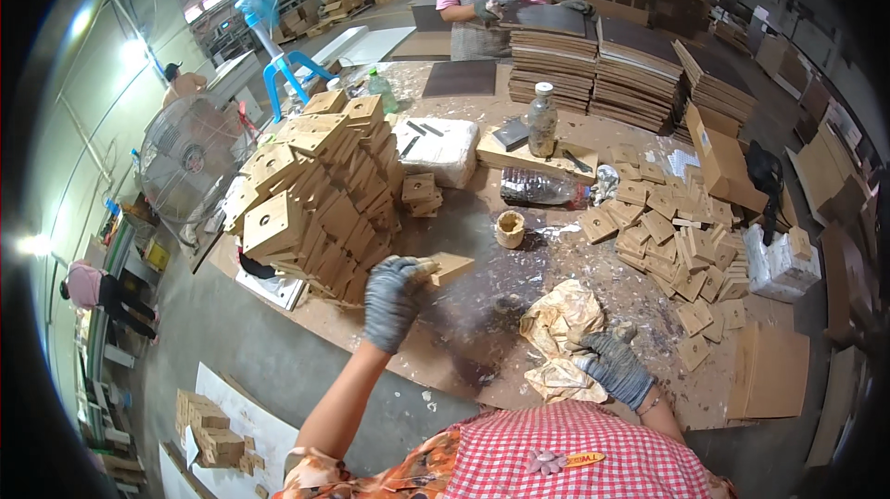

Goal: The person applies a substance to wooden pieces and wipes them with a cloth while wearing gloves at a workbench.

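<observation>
My left hand (394, 300), in a grey knit glove, pinches a small flat wooden block (452, 268) at its edge, above the table. To its left rises a tall stack of square wooden blocks (320, 198), several with a round hole in the face. My right hand (615, 367), also gloved, is closed on the edge of a crumpled, yellow-stained cloth (561, 318) on the tabletop. Between and beyond my hands stands a small round tan pot (510, 229). Many loose wooden blocks (663, 235) lie heaped at the right.
Beyond the pot are a plastic bottle on its side (538, 187), a glass jar (542, 119) and a white wrapped bundle (440, 148). Stacked dark panels (552, 68) stand at the far side, by a co-worker in an apron (487, 3). A fan (193, 158) stands left; cardboard (769, 371) lies right.
</observation>
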A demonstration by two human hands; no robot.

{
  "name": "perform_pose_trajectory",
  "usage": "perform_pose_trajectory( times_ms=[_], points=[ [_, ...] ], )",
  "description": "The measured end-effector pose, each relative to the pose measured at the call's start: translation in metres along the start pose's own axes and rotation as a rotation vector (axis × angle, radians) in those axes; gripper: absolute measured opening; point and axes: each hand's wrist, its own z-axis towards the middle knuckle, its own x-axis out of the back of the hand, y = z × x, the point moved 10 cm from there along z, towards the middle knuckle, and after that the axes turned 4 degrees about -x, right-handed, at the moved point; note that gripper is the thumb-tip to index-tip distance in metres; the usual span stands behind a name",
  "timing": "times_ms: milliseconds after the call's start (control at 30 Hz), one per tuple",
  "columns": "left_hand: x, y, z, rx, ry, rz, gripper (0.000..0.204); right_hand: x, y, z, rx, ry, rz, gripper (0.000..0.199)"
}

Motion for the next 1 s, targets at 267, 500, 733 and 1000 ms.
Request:
perform_pose_trajectory(
  times_ms=[267, 500, 733, 1000],
  points=[
    [-0.080, -0.127, 0.051, 0.193, 0.139, 0.281, 0.013, 0.022, 0.006, -0.030, -0.156, 0.040, 0.129, 0.036],
    [-0.119, -0.182, 0.120, -0.007, 0.150, 0.460, 0.015, 0.064, 0.011, -0.063, -0.177, 0.261, 0.097, 0.036],
    [-0.190, -0.240, 0.080, -0.025, -0.164, 0.799, 0.019, 0.105, 0.073, -0.125, -0.363, 0.575, 0.175, 0.026],
    [-0.167, -0.135, 0.093, 0.006, 0.085, 0.221, 0.025, 0.097, 0.144, -0.121, -0.279, 0.802, 0.207, 0.038]
  ],
)
